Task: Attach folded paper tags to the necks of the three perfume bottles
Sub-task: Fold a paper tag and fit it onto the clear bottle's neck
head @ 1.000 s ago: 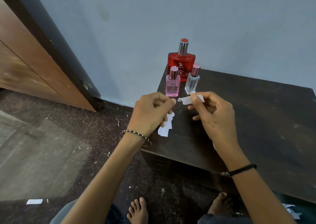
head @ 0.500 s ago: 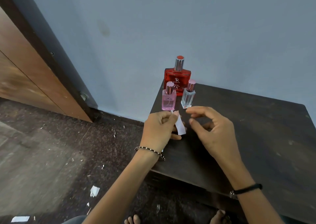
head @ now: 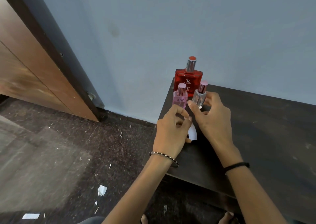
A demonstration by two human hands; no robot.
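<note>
Paper tag [head: 192, 133] white, hanging from left hand [head: 172, 129] fingers.

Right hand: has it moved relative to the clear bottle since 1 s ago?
Yes. The right hand has moved forward toward the wall; its fingers now reach around the clear bottle, whereas earlier it was nearer the table's front edge.

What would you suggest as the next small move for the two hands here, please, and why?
Probably the right hand should close on the small clear glass bottle and steady it. Its thumb and fingers already flank that bottle, the left hand holds the white paper tag just below, and none of the three bottle necks shows a tag yet.
</note>
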